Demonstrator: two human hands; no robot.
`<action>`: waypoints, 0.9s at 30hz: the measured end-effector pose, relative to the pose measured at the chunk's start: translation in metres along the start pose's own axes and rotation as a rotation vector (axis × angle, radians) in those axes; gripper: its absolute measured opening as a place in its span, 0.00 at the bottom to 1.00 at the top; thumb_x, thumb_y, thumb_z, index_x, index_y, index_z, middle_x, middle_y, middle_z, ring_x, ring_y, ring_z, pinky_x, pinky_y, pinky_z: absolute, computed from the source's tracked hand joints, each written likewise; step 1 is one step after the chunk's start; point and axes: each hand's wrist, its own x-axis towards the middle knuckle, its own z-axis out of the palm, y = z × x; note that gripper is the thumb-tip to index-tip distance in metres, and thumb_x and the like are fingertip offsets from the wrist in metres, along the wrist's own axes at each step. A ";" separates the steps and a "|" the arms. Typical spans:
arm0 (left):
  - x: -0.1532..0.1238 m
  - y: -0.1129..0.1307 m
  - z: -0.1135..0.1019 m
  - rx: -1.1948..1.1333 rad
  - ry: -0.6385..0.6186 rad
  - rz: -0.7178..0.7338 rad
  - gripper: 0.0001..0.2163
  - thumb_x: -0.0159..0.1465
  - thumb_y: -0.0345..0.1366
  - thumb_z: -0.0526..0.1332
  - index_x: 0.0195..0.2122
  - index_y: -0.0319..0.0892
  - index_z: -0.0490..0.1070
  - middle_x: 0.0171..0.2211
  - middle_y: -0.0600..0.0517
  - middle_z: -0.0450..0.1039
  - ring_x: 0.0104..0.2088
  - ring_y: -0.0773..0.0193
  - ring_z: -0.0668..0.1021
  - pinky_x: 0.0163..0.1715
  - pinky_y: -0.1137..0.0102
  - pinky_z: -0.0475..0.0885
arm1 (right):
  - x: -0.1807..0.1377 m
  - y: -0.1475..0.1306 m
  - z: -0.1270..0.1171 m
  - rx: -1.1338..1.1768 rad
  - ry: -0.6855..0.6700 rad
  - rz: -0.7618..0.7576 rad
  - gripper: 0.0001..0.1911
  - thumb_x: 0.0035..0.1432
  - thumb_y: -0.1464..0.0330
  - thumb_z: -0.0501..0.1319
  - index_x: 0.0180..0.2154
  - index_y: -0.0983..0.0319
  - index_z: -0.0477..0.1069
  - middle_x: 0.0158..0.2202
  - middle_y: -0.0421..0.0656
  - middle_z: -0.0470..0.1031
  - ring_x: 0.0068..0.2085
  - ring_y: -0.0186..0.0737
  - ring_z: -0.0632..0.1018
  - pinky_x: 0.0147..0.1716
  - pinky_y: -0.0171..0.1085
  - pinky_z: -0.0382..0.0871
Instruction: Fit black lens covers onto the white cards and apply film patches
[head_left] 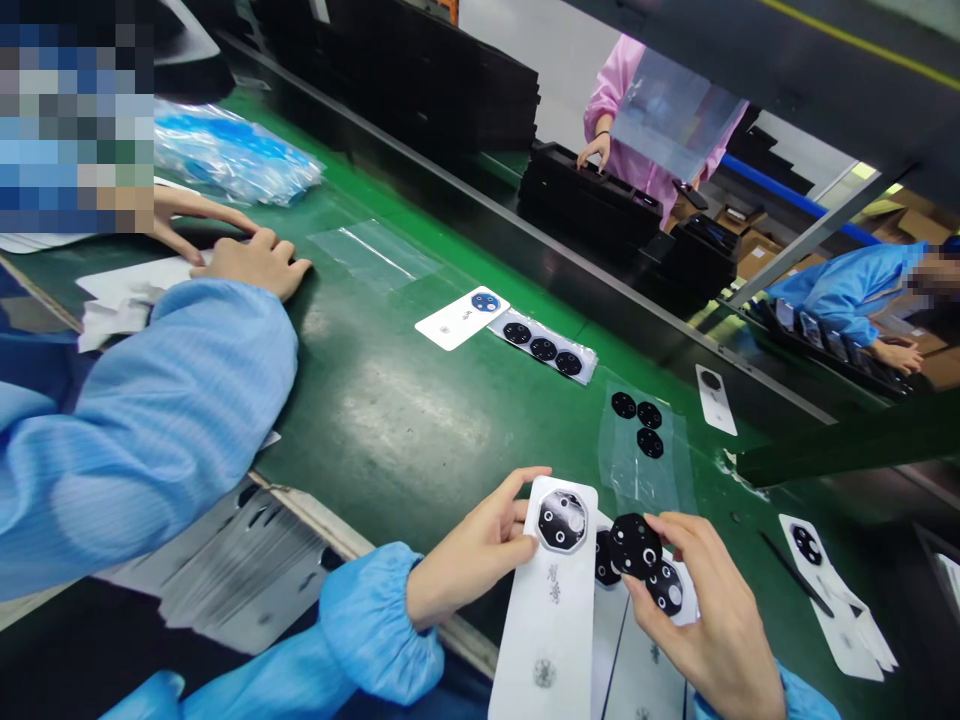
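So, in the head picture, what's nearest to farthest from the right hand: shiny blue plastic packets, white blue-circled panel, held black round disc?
1. Black round disc: in the right hand.
2. White blue-circled panel: mid-table, left.
3. Shiny blue plastic packets: far upper left.

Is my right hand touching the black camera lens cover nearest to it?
Touching. The head view shows the right hand pinching the black camera lens cover by its edge.
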 end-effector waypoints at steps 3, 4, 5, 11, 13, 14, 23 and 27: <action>0.000 -0.001 0.001 -0.004 0.027 -0.002 0.30 0.55 0.35 0.63 0.55 0.41 0.49 0.41 0.44 0.73 0.38 0.56 0.77 0.36 0.64 0.69 | 0.000 0.000 0.000 0.001 -0.002 0.000 0.17 0.57 0.67 0.57 0.47 0.66 0.62 0.40 0.50 0.67 0.41 0.45 0.72 0.35 0.42 0.72; 0.000 -0.001 0.001 -0.006 0.039 0.005 0.30 0.55 0.35 0.63 0.55 0.41 0.49 0.41 0.44 0.73 0.38 0.56 0.77 0.36 0.64 0.70 | 0.000 0.000 0.000 -0.001 -0.001 0.000 0.17 0.57 0.66 0.57 0.47 0.66 0.62 0.40 0.50 0.68 0.41 0.45 0.72 0.34 0.41 0.72; 0.000 -0.002 0.002 -0.007 0.054 0.016 0.30 0.55 0.36 0.63 0.55 0.42 0.49 0.41 0.44 0.72 0.37 0.56 0.77 0.35 0.64 0.70 | 0.000 0.000 0.000 -0.003 0.001 0.001 0.17 0.57 0.66 0.57 0.47 0.66 0.62 0.40 0.50 0.68 0.41 0.45 0.72 0.34 0.41 0.72; -0.004 -0.007 0.006 -0.028 0.157 0.123 0.28 0.58 0.38 0.62 0.54 0.44 0.47 0.40 0.47 0.71 0.35 0.59 0.77 0.33 0.67 0.70 | 0.002 0.000 0.001 0.001 0.027 -0.014 0.17 0.57 0.66 0.58 0.47 0.66 0.62 0.39 0.50 0.68 0.40 0.44 0.72 0.33 0.40 0.72; -0.005 -0.006 0.008 -0.040 0.157 0.135 0.28 0.58 0.38 0.62 0.54 0.45 0.47 0.41 0.47 0.71 0.34 0.60 0.77 0.33 0.67 0.70 | 0.004 0.000 0.001 -0.003 0.033 -0.021 0.17 0.58 0.66 0.57 0.47 0.66 0.62 0.39 0.50 0.68 0.40 0.45 0.72 0.33 0.41 0.72; -0.006 -0.005 0.009 -0.045 0.152 0.137 0.28 0.58 0.39 0.62 0.54 0.44 0.47 0.40 0.47 0.71 0.34 0.59 0.77 0.33 0.67 0.70 | 0.004 -0.001 0.001 -0.005 0.036 -0.025 0.17 0.58 0.66 0.57 0.47 0.66 0.62 0.39 0.50 0.68 0.40 0.45 0.72 0.34 0.41 0.72; -0.004 -0.006 0.007 -0.049 0.102 0.080 0.31 0.56 0.39 0.64 0.56 0.43 0.48 0.41 0.46 0.71 0.36 0.58 0.77 0.34 0.67 0.69 | 0.013 -0.004 -0.001 -0.001 0.011 -0.033 0.17 0.57 0.67 0.57 0.48 0.65 0.61 0.40 0.50 0.68 0.41 0.47 0.73 0.36 0.44 0.72; -0.003 -0.009 0.008 -0.025 0.017 0.051 0.33 0.57 0.38 0.63 0.59 0.43 0.48 0.42 0.45 0.71 0.36 0.59 0.76 0.34 0.67 0.68 | 0.020 -0.010 0.002 0.070 -0.111 -0.030 0.17 0.57 0.67 0.57 0.48 0.63 0.61 0.42 0.49 0.66 0.43 0.46 0.72 0.38 0.44 0.73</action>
